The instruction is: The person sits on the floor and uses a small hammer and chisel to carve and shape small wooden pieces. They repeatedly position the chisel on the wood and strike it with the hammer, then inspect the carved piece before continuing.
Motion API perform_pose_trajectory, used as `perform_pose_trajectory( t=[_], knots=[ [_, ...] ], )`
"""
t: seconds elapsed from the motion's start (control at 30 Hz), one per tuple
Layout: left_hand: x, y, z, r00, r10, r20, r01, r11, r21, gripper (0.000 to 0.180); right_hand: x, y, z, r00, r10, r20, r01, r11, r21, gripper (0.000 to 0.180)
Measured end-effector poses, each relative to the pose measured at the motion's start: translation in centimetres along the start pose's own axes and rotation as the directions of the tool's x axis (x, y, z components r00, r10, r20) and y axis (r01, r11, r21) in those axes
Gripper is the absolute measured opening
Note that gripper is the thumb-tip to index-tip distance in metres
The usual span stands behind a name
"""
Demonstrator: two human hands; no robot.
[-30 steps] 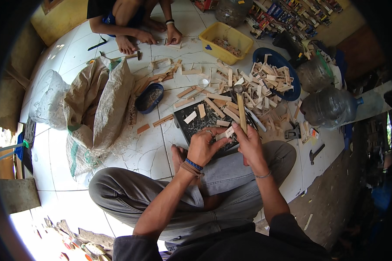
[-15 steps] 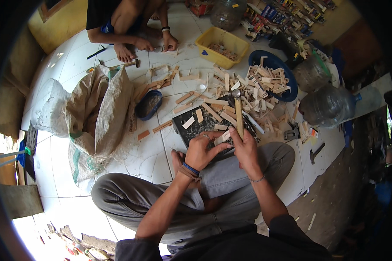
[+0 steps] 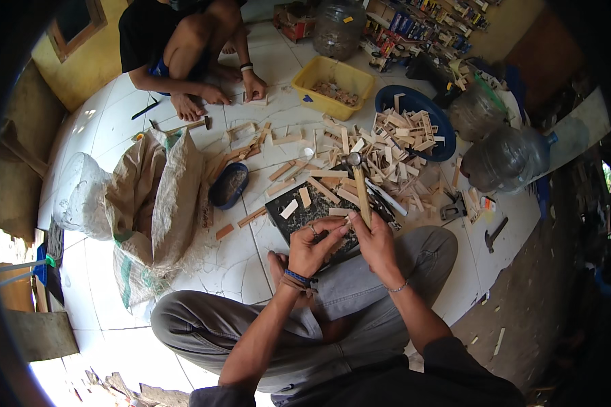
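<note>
My right hand (image 3: pixel 376 245) is closed around the handle of a hammer (image 3: pixel 362 193), its metal head pointing up and away from me. Between the fingertips of my left hand (image 3: pixel 311 247) is a small pale wooden piece (image 3: pixel 347 221), mostly hidden by the fingers. The right thumb and fingertips meet the left ones at this piece. Both hands are over the near part of a dark board (image 3: pixel 278 216) strewn with small bits. On the board lie several short wooden strips (image 3: pixel 324 190), beside the hammer.
Loose wooden pieces (image 3: pixel 394 169) heap up against a blue basin (image 3: pixel 448 112). A yellow tub (image 3: pixel 305 91), an open woven sack (image 3: pixel 139 197) and a small blue container (image 3: pixel 229 184) stand around. Another hammer (image 3: pixel 495 235) lies right. Opposite, a person (image 3: pixel 183 51) squats, handling wood.
The wooden piece, seen flat before, is now turned and mostly covered by my fingers. My hands have drawn closer together at it. The whole view has shifted slightly.
</note>
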State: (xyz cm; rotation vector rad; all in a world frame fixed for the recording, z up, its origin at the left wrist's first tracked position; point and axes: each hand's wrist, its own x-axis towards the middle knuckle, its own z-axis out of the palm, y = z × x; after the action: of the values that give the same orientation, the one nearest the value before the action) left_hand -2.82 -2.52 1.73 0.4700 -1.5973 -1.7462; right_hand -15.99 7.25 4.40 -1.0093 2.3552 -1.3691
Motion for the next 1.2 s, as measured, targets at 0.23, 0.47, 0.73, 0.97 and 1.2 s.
perform_pose_trajectory(
  t=[0.23, 0.47, 0.73, 0.97, 1.2],
  knots=[
    [-0.1, -0.7, 0.0, 1.0, 0.008, 0.0, -0.008, 0.999, 0.051, 0.018, -0.4, -2.1, -2.2, 0.983, 0.141, 0.118, -0.124, 0.982, -0.141, 0.035],
    [-0.2, -0.5, -0.1, 0.999, 0.046, -0.002, -0.045, 0.993, 0.108, 0.017, -2.7, -4.2, -8.6, 0.937, -0.303, 0.172, 0.324, 0.94, -0.106, 0.049],
    [-0.4, -0.5, 0.1, 0.994, 0.1, -0.031, -0.097, 0.99, 0.101, 0.016, -5.7, -3.3, -11.5, 0.858, -0.27, 0.437, 0.418, 0.861, -0.289, 0.061],
    [-0.3, -0.3, 0.2, 0.994, 0.101, -0.029, -0.099, 0.992, 0.076, 0.014, -5.1, -3.7, -11.7, 0.849, -0.387, 0.36, 0.5, 0.81, -0.308, 0.063],
    [-0.3, 0.0, 0.0, 0.99, 0.14, -0.017, -0.137, 0.984, 0.117, 0.015, -5.3, -3.6, -11.2, 0.837, -0.377, 0.397, 0.521, 0.771, -0.365, 0.065]
  ],
)
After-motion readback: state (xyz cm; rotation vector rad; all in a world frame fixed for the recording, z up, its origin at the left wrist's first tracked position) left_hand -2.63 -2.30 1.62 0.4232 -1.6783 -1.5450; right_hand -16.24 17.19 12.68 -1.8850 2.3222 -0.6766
